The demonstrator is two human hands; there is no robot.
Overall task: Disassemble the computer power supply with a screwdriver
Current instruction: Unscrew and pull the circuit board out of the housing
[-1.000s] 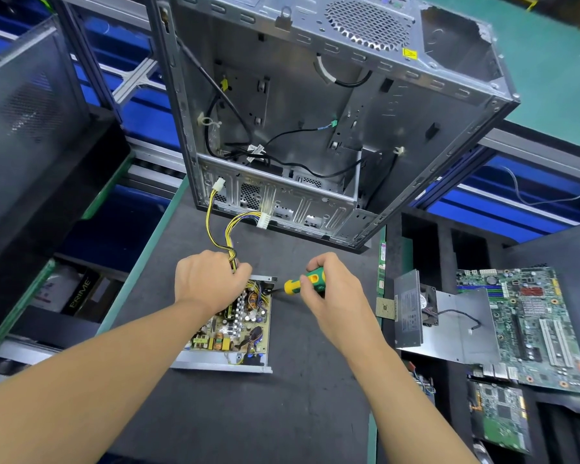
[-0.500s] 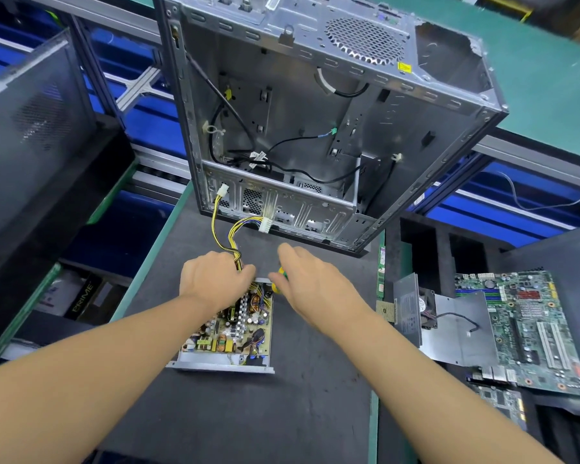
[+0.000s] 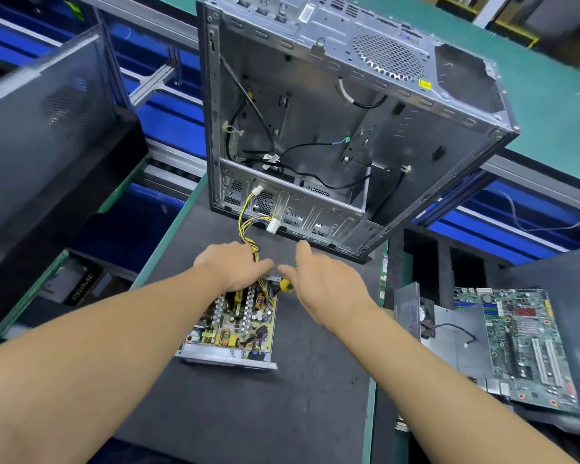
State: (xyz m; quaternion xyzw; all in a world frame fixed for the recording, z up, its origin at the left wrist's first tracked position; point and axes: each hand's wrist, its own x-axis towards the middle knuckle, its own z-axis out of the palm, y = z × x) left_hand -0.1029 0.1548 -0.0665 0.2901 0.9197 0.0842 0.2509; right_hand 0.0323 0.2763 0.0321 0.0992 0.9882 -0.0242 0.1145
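1. Two bare hands meet over a power supply (image 3: 235, 324) lying flat on the dark work mat (image 3: 248, 413), just in front of an open computer case (image 3: 315, 128).
2. With its lid off, the unit shows a tan circuit board crowded with silver heat sinks, coils and capacitors. The board sits in a shallow grey metal tray whose near wall faces the camera.
3. A bundle of yellow and black wires (image 3: 243, 226) rises from its far end to white plugs at the case's lower edge.
4. The left hand (image 3: 230, 267) bears on that far end, fingers curled down round the unit where the wires leave it.
5. The right hand (image 3: 325, 286) covers a screwdriver (image 3: 287, 285), thumb and forefinger closed on its yellow-and-green handle. The tip is hidden near the unit's far right corner, and the other fingers cannot be made out.
6. At right, well apart from the unit, lie a motherboard (image 3: 523, 346) and a grey metal cover (image 3: 456, 343) with a fan.
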